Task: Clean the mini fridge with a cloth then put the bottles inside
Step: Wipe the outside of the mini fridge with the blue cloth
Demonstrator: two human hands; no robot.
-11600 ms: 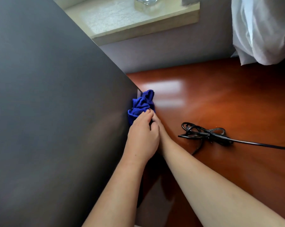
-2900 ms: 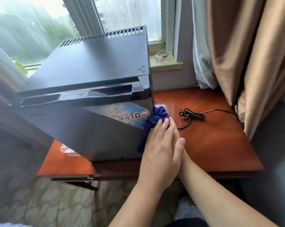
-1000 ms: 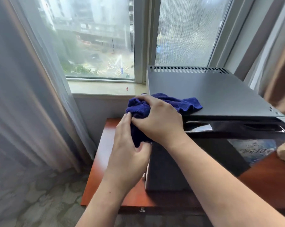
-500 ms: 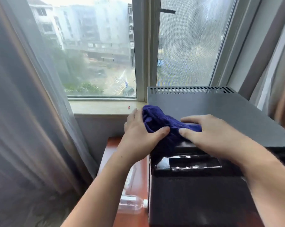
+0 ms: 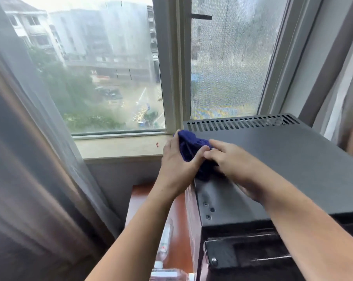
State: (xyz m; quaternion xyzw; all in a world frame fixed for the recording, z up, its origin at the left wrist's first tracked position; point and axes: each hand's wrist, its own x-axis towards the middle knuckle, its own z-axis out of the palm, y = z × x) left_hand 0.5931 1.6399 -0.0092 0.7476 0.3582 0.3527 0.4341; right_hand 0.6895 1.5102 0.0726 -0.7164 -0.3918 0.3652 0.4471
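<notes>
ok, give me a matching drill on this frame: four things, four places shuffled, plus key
1 dark blue cloth
2 clear plastic bottle
3 sheer grey curtain
4 row of vent slots

A rear of black mini fridge top
B far left of view
C gripped by left hand and right hand
D lying on red-brown wooden table

Pairs: 1-C, 2-D, 3-B, 4-A

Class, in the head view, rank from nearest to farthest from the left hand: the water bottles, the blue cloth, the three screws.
1. blue cloth, gripped by the left hand at the left edge of the fridge top.
2. three screws, nearer the top's front left corner.
3. water bottles, lowest, on the table left of the fridge.
</notes>
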